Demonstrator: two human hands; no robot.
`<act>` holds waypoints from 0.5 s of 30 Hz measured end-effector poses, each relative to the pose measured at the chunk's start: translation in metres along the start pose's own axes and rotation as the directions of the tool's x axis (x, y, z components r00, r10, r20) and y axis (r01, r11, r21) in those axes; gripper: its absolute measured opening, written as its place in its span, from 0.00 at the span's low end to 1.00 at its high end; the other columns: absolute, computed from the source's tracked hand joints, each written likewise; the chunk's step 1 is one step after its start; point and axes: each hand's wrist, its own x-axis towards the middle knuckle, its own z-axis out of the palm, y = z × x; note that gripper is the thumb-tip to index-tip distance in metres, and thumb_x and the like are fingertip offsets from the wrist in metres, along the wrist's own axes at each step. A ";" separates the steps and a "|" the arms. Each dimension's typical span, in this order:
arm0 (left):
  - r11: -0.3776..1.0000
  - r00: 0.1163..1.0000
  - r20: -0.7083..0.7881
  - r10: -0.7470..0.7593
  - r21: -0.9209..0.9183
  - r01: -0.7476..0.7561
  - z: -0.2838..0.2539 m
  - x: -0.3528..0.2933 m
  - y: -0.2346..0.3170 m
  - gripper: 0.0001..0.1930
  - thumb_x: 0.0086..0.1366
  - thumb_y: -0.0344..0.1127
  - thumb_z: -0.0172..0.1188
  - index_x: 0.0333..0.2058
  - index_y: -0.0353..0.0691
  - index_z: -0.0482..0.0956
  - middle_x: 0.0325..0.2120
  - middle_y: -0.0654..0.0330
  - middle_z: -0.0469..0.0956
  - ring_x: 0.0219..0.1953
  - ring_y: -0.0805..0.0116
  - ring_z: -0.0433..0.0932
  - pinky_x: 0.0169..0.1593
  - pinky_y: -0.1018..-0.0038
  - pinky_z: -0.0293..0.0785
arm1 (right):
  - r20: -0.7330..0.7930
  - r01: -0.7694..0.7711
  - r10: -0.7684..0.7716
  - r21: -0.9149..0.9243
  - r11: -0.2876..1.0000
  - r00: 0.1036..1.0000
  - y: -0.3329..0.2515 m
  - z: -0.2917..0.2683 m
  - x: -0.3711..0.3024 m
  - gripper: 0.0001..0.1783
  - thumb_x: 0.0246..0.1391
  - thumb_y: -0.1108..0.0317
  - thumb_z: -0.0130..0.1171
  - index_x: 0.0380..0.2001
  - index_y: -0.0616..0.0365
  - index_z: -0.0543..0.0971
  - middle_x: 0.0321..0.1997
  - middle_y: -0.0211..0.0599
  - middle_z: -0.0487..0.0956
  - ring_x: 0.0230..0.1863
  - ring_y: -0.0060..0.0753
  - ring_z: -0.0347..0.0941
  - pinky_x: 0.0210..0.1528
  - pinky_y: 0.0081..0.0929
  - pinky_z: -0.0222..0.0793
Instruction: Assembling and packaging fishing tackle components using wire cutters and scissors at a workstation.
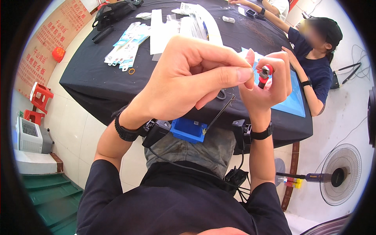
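My left hand (184, 78) is raised over the near part of the table, thumb and forefinger pinched together. A thin strand (255, 71), like fine wire, shows by those fingertips; its ends are hard to follow. Close beside it, my right hand (272, 88) has its fingers curled round small pliers (265, 72) with red and black handles. The metal head of the pliers points up, near the left fingertips. The two hands almost touch, and part of the right fingers is hidden behind the left thumb.
A black cloth covers the table (92, 84). Card-backed packets (131, 43) and white paper strips (156, 29) lie at the far left. A blue mat (291, 102) is at right, beside a seated person (317, 58). A blue box (188, 131) with a thin rod (221, 111) sits near my lap.
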 end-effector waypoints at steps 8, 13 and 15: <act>0.999 0.998 0.056 -0.006 -0.036 0.008 0.000 0.000 -0.001 0.10 0.73 0.29 0.61 0.43 0.29 0.87 0.29 0.59 0.87 0.14 0.88 0.65 0.18 0.86 0.56 | 0.022 0.027 -0.027 0.011 1.000 0.999 0.003 0.001 -0.003 0.18 0.39 0.81 0.73 0.23 0.57 0.70 0.22 0.32 0.66 0.22 0.31 0.62 0.24 0.27 0.53; 1.000 0.999 0.050 -0.011 -0.005 0.011 0.000 -0.001 -0.001 0.10 0.73 0.29 0.61 0.44 0.28 0.87 0.31 0.57 0.87 0.14 0.88 0.65 0.18 0.86 0.56 | 0.014 0.052 -0.053 0.019 0.998 0.999 0.002 0.001 -0.005 0.18 0.42 0.81 0.73 0.25 0.58 0.70 0.22 0.31 0.66 0.22 0.26 0.59 0.24 0.22 0.49; 1.000 0.999 0.049 -0.012 -0.009 0.013 0.000 -0.001 -0.001 0.10 0.73 0.29 0.61 0.44 0.28 0.87 0.31 0.57 0.87 0.14 0.88 0.65 0.18 0.86 0.57 | 0.008 0.060 -0.060 0.006 0.998 0.998 0.002 0.002 -0.004 0.18 0.42 0.82 0.73 0.25 0.58 0.70 0.22 0.32 0.66 0.22 0.26 0.59 0.24 0.22 0.49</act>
